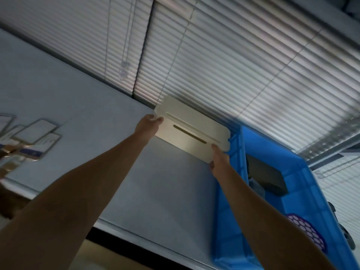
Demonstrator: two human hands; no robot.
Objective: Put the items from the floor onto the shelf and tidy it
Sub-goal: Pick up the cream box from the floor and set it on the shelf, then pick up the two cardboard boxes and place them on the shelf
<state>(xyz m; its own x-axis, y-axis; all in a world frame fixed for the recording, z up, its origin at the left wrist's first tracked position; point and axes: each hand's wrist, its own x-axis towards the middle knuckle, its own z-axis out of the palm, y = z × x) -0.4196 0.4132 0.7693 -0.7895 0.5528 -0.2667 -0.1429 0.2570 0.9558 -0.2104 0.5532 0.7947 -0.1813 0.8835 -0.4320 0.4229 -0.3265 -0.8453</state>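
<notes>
Both my arms reach forward over the white shelf top [81,106]. Between my hands is a flat cream-coloured board [194,129] with a long dark slot and rounded corners. My left hand [149,124] grips its left corner and my right hand [219,159] grips its near right edge. The board hovers at the back of the shelf, close to the window blinds, tilted, and I cannot tell whether it touches the surface.
A blue plastic crate [239,191] stands on the shelf at the right, holding a black box [265,174] and a purple perforated item [305,230]. Several framed cards [35,137] lie at the far left. Closed window blinds [233,65] run behind the shelf.
</notes>
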